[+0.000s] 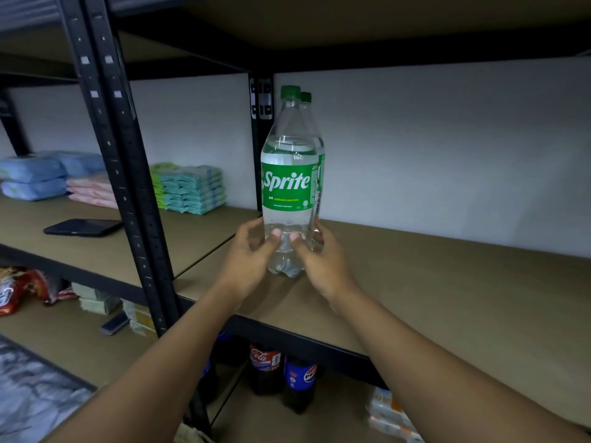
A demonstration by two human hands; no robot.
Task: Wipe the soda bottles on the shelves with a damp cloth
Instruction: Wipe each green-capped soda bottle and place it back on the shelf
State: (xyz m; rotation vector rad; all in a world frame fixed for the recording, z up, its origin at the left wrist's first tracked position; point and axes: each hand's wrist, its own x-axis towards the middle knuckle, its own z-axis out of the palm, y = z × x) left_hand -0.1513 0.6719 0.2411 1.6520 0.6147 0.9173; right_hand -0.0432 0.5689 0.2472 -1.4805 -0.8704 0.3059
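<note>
The brown shelf (415, 282) is carrying the Sprite bottle (289, 187) near its front left corner, upright. A second bottle (306, 98) is standing just behind it. The left hand (252, 251) and right hand (316, 260) are both gripping the clear lower part of the front bottle, below the green label, fingers curled round it from either side. To do this step well, I judge one hand should be steadying the bottle low while the other is wiping from cap to base, turning it so the back is reached too. No cloth is showing in either hand. Whether the base is resting on the shelf or lifting off is hard to make out. Dark soda bottles (265, 369) are standing on the level below, half hidden by the shelf edge.
</note>
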